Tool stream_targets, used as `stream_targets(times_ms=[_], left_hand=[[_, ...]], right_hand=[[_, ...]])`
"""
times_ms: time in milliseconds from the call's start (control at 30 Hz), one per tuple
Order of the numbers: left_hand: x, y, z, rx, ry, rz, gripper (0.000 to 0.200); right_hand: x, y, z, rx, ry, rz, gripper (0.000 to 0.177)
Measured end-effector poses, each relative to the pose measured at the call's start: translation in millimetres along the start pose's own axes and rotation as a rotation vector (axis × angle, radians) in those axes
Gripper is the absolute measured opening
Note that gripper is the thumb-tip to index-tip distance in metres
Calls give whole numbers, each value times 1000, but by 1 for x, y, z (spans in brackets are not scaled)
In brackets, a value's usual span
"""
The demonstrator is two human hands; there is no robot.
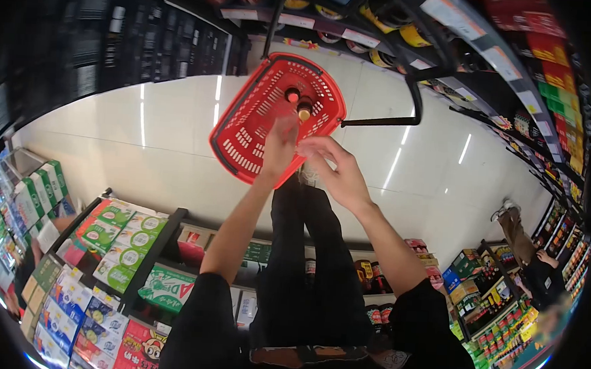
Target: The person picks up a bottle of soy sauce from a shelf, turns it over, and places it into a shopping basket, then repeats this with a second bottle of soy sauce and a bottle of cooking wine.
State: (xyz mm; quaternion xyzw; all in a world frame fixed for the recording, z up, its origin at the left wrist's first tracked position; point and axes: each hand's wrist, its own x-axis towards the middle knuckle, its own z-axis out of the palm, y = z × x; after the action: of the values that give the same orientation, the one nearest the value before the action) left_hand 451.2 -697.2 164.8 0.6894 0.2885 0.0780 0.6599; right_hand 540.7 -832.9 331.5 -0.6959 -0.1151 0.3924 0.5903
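A red plastic shopping basket (235,131) with slotted walls is on the floor in front of my legs. Two dark bottles stand inside it, one with a red cap (292,95) and one with a yellowish cap (304,111). My left hand (281,138) reaches over the basket just below the bottles, its fingers smeared by motion. To its right, my right hand (333,165) hovers by the basket's near rim, fingers stretched out and nothing in them. The basket's black handles (382,121) are folded outward, one to each side.
Shelves with price tags (363,38) run along the far side and right. Stacked drink cartons (129,242) stand behind me on the left. A person in dark clothes (543,278) is at the far right; another person's arm (63,224) shows at left. Pale tiled floor (165,121) surrounds the basket.
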Motion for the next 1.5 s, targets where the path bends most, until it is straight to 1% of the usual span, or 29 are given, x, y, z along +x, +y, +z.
stream_targets(times_ms=[33, 67, 133, 200, 233, 300, 367, 433, 500, 533, 600, 667, 733, 800, 867, 1000, 1033, 1067, 1133, 1167, 1233, 1300, 1333, 1400, 1467, 1500], left_hand=[[-24, 34, -9, 4, -25, -43, 23], [-48, 70, -17, 7, -53, -86, 22], [-93, 121, -27, 1, -46, -172, 20], [-132, 167, -35, -65, -74, -200, 19], [-151, 192, -39, -61, -78, -181, 19], [-170, 236, -41, -90, -120, -225, 23], [-181, 267, -44, -92, -140, -193, 23], [-190, 301, -43, -94, -144, -167, 23], [-190, 340, -42, -92, -127, -54, 22], [-192, 363, -44, -84, -136, -49, 22], [-188, 404, -43, -7, -166, 51, 20], [-188, 420, -41, -6, -194, 99, 20], [-187, 433, -38, -49, -203, 205, 19], [-187, 436, -34, -66, -244, 239, 19], [-180, 429, -27, -154, -264, 224, 19], [-165, 425, -4, -156, -333, 219, 20], [-160, 427, 1, -128, -387, 171, 21], [-155, 429, 8, -126, -408, 182, 21], [-149, 443, 22, -48, -515, 189, 21], [-145, 449, 29, -44, -526, 199, 21], [-136, 461, 46, 107, -563, 333, 22], [-132, 477, 63, 155, -546, 357, 23], [-132, 486, 72, 200, -528, 371, 23], [-129, 500, 96, 182, -504, 357, 24], [-123, 507, 126, 181, -424, 495, 25], [-123, 511, 143, 184, -416, 495, 25]], right_hand=[[-12, -15, -3, 26, -15, 66, 28], [-25, -29, -5, 30, -9, 47, 28], [-48, -55, -11, 83, -16, 96, 28], [-72, -82, -20, 48, -18, 57, 26], [-87, -96, -22, 61, -7, 59, 26], [-102, -122, -31, 66, 12, 26, 25], [-124, -140, -36, 49, 24, -54, 24], [-139, -160, -42, 59, 31, -82, 24], [-152, -176, -44, 59, 48, -126, 24], [-160, -189, -42, 66, 57, -131, 24], [-172, -219, -42, 135, 61, -162, 26], [-183, -232, -41, 140, 75, -194, 26], [-190, -242, -42, 141, 84, -243, 27], [-195, -248, -45, 169, 108, -266, 27], [-204, -252, -50, 174, 171, -299, 27], [-221, -258, -70, 233, 328, -366, 25], [-227, -258, -78, 232, 352, -380, 25], [-233, -257, -87, 257, 392, -395, 24], [-244, -254, -105, 286, 444, -417, 24], [-249, -254, -115, 288, 485, -424, 23], [-256, -253, -138, 291, 527, -439, 23], [-261, -252, -162, 288, 583, -463, 23], [-262, -252, -173, 292, 579, -468, 23], [-265, -253, -201, 297, 595, -509, 22], [-268, -252, -231, 303, 573, -543, 22], [-273, -252, -246, 311, 556, -559, 22]])
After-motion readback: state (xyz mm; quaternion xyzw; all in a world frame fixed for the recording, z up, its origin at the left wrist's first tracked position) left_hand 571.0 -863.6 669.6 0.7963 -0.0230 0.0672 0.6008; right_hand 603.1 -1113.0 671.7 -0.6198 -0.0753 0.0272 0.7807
